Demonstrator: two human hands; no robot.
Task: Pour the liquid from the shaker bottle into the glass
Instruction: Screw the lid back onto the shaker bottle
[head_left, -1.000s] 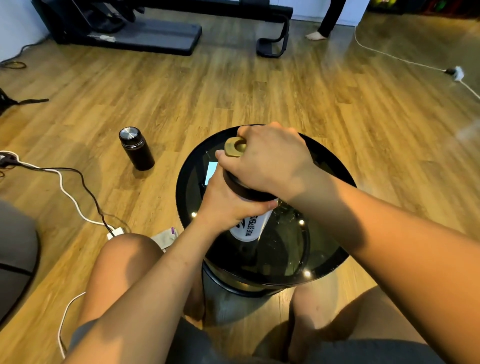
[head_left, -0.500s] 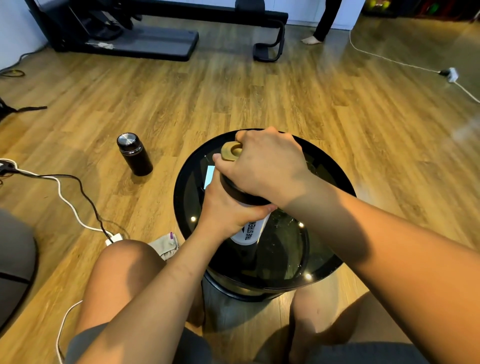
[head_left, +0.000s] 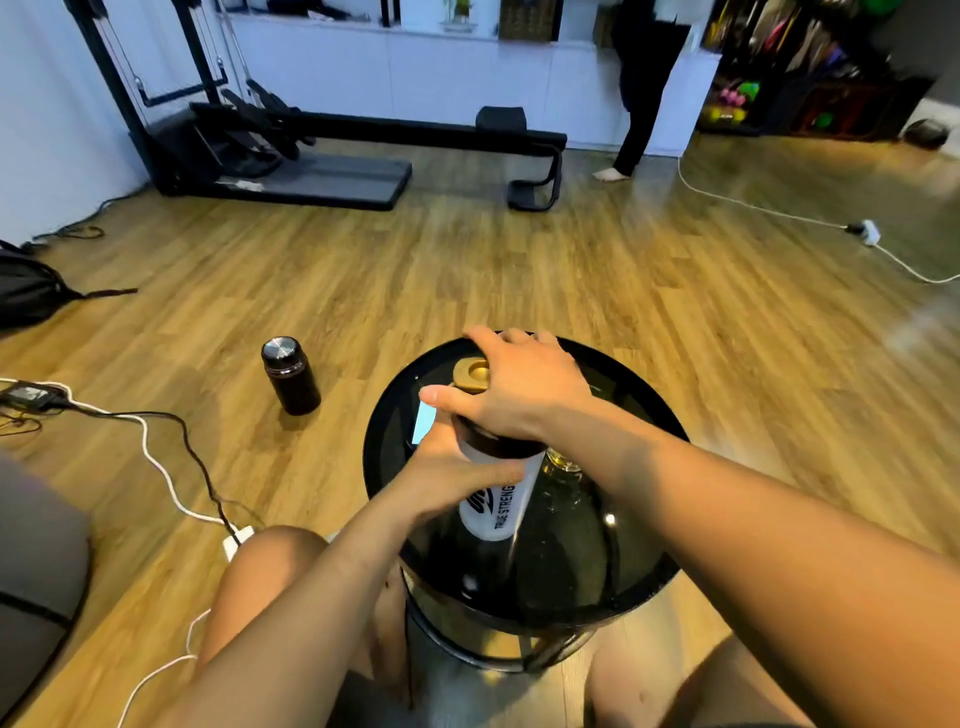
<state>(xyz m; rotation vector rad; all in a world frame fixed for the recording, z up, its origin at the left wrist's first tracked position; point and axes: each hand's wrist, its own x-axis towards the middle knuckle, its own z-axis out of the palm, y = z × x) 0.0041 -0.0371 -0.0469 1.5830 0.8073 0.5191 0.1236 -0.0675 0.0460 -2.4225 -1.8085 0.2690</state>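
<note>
So from the head camera, the person's sitting with a small round black glass-topped bench (head_left: 644, 410) between their knees. The white plastic shaker bottle with black lettering and a dark lid (head_left: 496, 499) is standing upright on it, roughly in the middle. Left hand (head_left: 452, 475) is wrapped around the bottle's body, fingers closed on it just under the lid. Right hand (head_left: 519, 387) is clamped down over the lid from above, thumb sticking out to the left, fingers curled over the far side. Just right of the bottle, tucked under the right wrist, there's a clear glass (head_left: 561, 462), mostly hidden, so I can't tell what's in it. A tan wooden block (head_left: 470, 375) peeks out behind the right hand, and a lit phone screen (head_left: 423, 422) sits left of the bottle. On the wooden floor (head_left: 519, 270), a dark steel-capped flask (head_left: 290, 375) stands well apart to the left.
</note>
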